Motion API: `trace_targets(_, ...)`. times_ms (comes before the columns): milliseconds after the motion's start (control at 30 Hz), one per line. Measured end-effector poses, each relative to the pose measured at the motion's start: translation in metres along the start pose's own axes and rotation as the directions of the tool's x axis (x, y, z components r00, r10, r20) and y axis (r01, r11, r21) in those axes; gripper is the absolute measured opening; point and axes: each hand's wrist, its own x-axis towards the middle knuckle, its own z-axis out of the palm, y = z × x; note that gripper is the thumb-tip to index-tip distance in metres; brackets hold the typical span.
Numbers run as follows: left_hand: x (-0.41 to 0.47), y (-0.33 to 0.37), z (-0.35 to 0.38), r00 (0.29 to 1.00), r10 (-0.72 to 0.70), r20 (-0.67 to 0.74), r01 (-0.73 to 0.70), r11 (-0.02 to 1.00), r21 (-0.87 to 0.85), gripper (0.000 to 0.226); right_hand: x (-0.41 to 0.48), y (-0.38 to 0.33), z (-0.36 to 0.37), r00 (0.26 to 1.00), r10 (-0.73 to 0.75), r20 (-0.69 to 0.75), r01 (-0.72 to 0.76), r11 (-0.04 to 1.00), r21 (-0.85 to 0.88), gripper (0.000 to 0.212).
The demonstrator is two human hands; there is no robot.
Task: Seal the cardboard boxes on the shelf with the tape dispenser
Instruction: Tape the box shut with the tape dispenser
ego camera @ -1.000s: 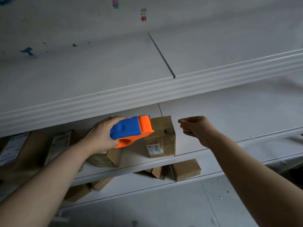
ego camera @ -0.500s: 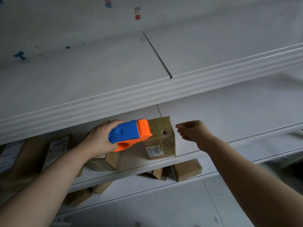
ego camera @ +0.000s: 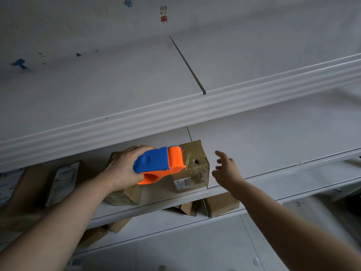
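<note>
A small cardboard box [ego camera: 196, 165] with a hole in its top and a printed label on its front stands on the middle shelf [ego camera: 273, 137]. My left hand [ego camera: 123, 169] grips a blue and orange tape dispenser [ego camera: 159, 164], whose orange front rests on the box's left top edge. Clear tape shines across the box top. My right hand [ego camera: 226, 169] hovers just right of the box with fingers spread, holding nothing. A second cardboard box [ego camera: 125, 194] lies under my left hand, mostly hidden.
Two labelled boxes [ego camera: 62, 180] lean at the shelf's left end. More cardboard boxes [ego camera: 221, 204] sit on the lower shelf. The upper shelf's thick white edge [ego camera: 195, 112] overhangs the work area. A tiled floor lies below.
The dispenser moved right onto the box's top edge. My right hand opened from a loose pinch to spread fingers beside the box.
</note>
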Motion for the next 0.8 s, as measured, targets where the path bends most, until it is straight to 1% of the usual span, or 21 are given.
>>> trace_targets(67, 0.0, 0.0, 0.001, 1.0, -0.005, -0.005, 0.005, 1.0, -0.01, 0.076, -0.005, -0.012, -0.005, 0.989, -0.143, 0.049, 0.137, 0.985, 0.103, 0.087)
trace_targets(100, -0.001, 0.0, 0.001, 1.0, -0.01, -0.011, 0.01, 1.0, -0.019, 0.076, -0.006, -0.021, -0.01, 0.967, -0.235, 0.096, 0.226, 0.969, 0.095, 0.096)
trace_targets(133, -0.001, -0.001, 0.0, 1.0, -0.016, -0.015, 0.016, 0.999, -0.028, 0.076, -0.004, -0.031, -0.015, 0.935, -0.313, 0.167, 0.319, 0.948, -0.007, 0.107)
trace_targets(167, -0.001, -0.001, 0.0, 1.0, -0.02, -0.019, 0.019, 0.999, -0.031, 0.076, -0.001, -0.041, -0.018, 0.896, -0.369, 0.249, 0.415, 0.893, -0.172, 0.117)
trace_targets(200, -0.001, -0.001, 0.0, 0.999, -0.023, -0.026, 0.022, 0.999, -0.033, 0.076, 0.003, -0.051, -0.018, 0.865, -0.387, 0.318, 0.486, 0.802, -0.347, 0.126)
trace_targets(233, -0.001, -0.002, 0.0, 0.999, -0.025, -0.033, 0.024, 0.999, -0.031, 0.076, 0.007, -0.061, -0.017, 0.846, -0.385, 0.367, 0.528, 0.698, -0.484, 0.132)
trace_targets(267, -0.001, -0.003, 0.0, 0.999, -0.031, -0.039, 0.029, 0.999, -0.031, 0.076, 0.012, -0.07, -0.015, 0.836, -0.376, 0.4, 0.549, 0.609, -0.573, 0.137)
trace_targets(300, -0.002, -0.004, 0.001, 0.998, -0.037, -0.045, 0.036, 0.999, -0.033, 0.076, 0.019, -0.078, -0.011, 0.829, -0.358, 0.43, 0.56, 0.542, -0.627, 0.14)
trace_targets(367, -0.003, -0.005, 0.002, 0.997, -0.045, -0.062, 0.043, 0.998, -0.037, 0.075, 0.031, -0.088, -0.003, 0.822, -0.299, 0.484, 0.569, 0.458, -0.683, 0.143)
trace_targets(400, -0.004, -0.005, 0.002, 0.996, -0.045, -0.076, 0.043, 0.999, -0.029, 0.074, 0.036, -0.089, -0.001, 0.823, -0.27, 0.5, 0.568, 0.444, -0.693, 0.143)
trace_targets(433, -0.005, -0.004, 0.001, 0.995, -0.043, -0.09, 0.042, 0.999, -0.019, 0.074, 0.039, -0.088, 0.0, 0.826, -0.257, 0.502, 0.562, 0.452, -0.693, 0.14)
trace_targets(567, -0.011, 0.0, 0.002, 0.993, -0.046, -0.106, 0.045, 0.999, -0.016, 0.079, 0.034, -0.075, -0.008, 0.825, -0.301, 0.478, 0.561, 0.536, -0.63, 0.126)
trace_targets(700, -0.01, 0.015, 0.012, 0.999, -0.028, -0.045, 0.025, 0.997, -0.07, 0.087, 0.027, -0.063, -0.029, 0.814, -0.316, 0.488, 0.581, 0.48, -0.658, 0.108)
trace_targets(767, -0.006, 0.024, 0.018, 0.999, 0.006, -0.034, -0.008, 0.997, -0.077, 0.088, 0.024, -0.055, -0.041, 0.826, -0.308, 0.472, 0.564, 0.476, -0.675, 0.107)
trace_targets(800, -0.003, 0.028, 0.021, 0.999, 0.024, -0.032, -0.026, 0.997, -0.075, 0.088, 0.024, -0.051, -0.046, 0.834, -0.305, 0.46, 0.552, 0.491, -0.674, 0.108)
